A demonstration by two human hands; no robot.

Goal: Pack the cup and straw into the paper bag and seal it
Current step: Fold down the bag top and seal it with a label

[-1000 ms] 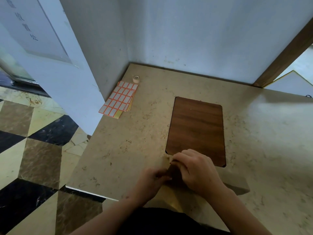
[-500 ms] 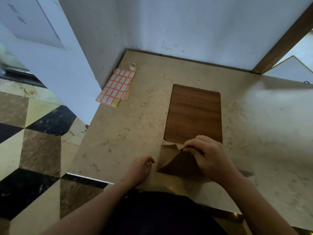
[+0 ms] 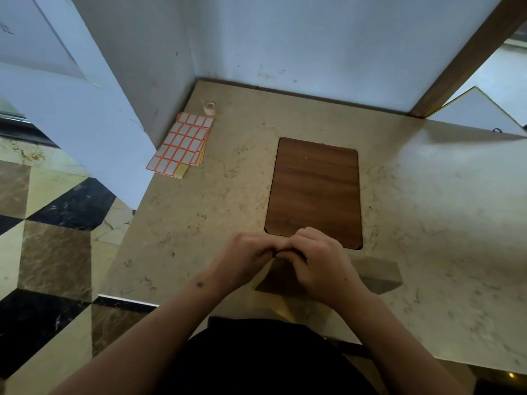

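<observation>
Head view, your hands: left hand (image 3: 242,256) and right hand (image 3: 319,259) meet knuckle to knuckle near the counter's front edge, fingers curled, both pinching the top edge of the paper bag (image 3: 281,280).
Paper bag: brown, mostly hidden under and just below your hands; only a dark patch between your wrists shows.
Cup and straw: you cannot tell where they are.
Counter (image 3: 427,223): beige stone, with a wooden board (image 3: 315,189) just beyond your knuckles.
Far left corner: label sheets (image 3: 182,143), tape roll (image 3: 210,106) touching them.

Marble counter (image 3: 182,223) (label sheets (image 3: 181,143), tape roll (image 3: 210,107), paper bag (image 3: 281,280))
</observation>
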